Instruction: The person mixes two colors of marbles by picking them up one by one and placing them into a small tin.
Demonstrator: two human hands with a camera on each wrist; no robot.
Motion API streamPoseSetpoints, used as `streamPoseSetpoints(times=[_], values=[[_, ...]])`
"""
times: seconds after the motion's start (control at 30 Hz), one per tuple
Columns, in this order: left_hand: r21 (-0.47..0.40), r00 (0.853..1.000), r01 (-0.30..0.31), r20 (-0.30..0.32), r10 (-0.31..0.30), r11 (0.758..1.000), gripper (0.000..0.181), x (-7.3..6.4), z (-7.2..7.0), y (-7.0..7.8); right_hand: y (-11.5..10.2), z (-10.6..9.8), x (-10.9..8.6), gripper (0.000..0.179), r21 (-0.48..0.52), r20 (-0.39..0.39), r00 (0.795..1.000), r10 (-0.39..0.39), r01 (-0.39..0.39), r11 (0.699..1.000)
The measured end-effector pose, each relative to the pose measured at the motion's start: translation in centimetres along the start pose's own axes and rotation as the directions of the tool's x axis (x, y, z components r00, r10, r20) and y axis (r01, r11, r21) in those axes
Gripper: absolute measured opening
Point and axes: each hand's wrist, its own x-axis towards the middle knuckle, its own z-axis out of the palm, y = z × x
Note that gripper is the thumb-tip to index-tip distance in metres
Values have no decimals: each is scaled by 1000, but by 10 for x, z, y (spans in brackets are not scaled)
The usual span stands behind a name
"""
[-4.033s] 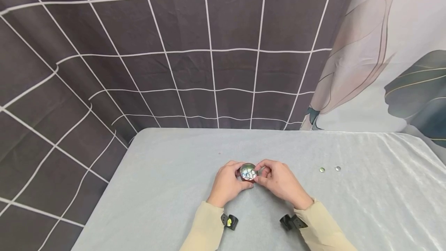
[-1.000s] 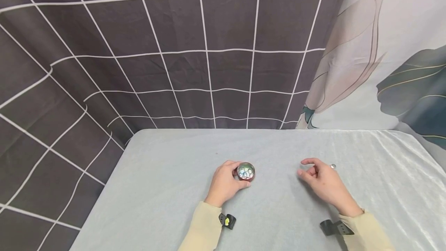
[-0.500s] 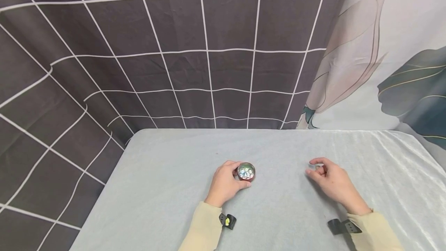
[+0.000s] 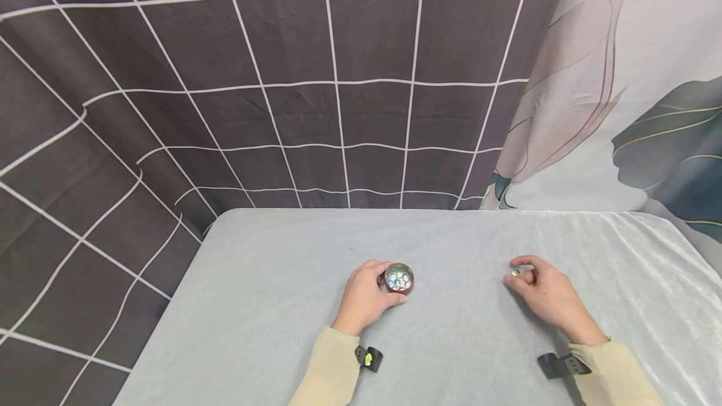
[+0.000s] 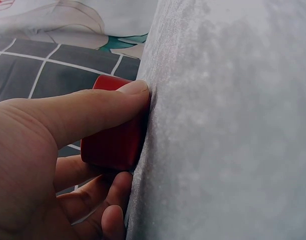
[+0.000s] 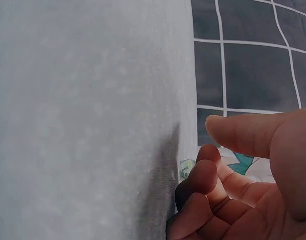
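Observation:
A small round red cup (image 4: 399, 278) stands on the cloth, with several shiny clear glass gems inside it. My left hand (image 4: 361, 299) grips its side, and in the left wrist view the thumb lies across the red wall (image 5: 115, 145). To the right, my right hand (image 4: 549, 296) is low over the cloth, thumb and index finger apart. A flat greenish glass gem (image 4: 516, 272) shows between those fingertips. From the right wrist view, the gem (image 6: 187, 167) appears just beyond the curled fingers.
A pale grey-blue velvet cloth (image 4: 271, 306) covers the table. Its far edge meets a dark curtain (image 4: 372, 111) with white grid lines, and a leaf-patterned white curtain (image 4: 586, 161) hangs at the right. Each wrist wears a black strap mount.
Four seconds ago my right fingers were at the cup; the hand has since travelled right to the greenish gem. A second gem seen earlier is now hidden. My left hand keeps its grip.

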Motion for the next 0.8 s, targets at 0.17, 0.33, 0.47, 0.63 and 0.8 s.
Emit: streamPoseSetpoints(times=[0.17, 0.33, 0.47, 0.63, 0.8], values=[[1, 1000, 1, 1, -1, 1000, 55, 0, 0, 0, 1, 0, 1, 41, -7, 8, 1000, 20, -20, 1000], [2, 1000, 1, 3, -1, 1000, 55, -1, 0, 1, 1, 0, 2, 41, -11, 9, 1000, 26, -26, 1000], [0, 1000, 2, 3, -2, 1000, 55, -1, 0, 1, 2, 1, 3, 39, -24, -8, 1000, 7, -7, 1000], [-2, 1000, 9, 5, -9, 1000, 56, -1, 0, 2, 3, 1, 5, 37, -39, -15, 1000, 2, -2, 999], [2, 1000, 7, 2, -7, 1000, 56, 0, 0, 1, 5, 1, 7, 36, -46, -5, 1000, 12, -13, 999]])
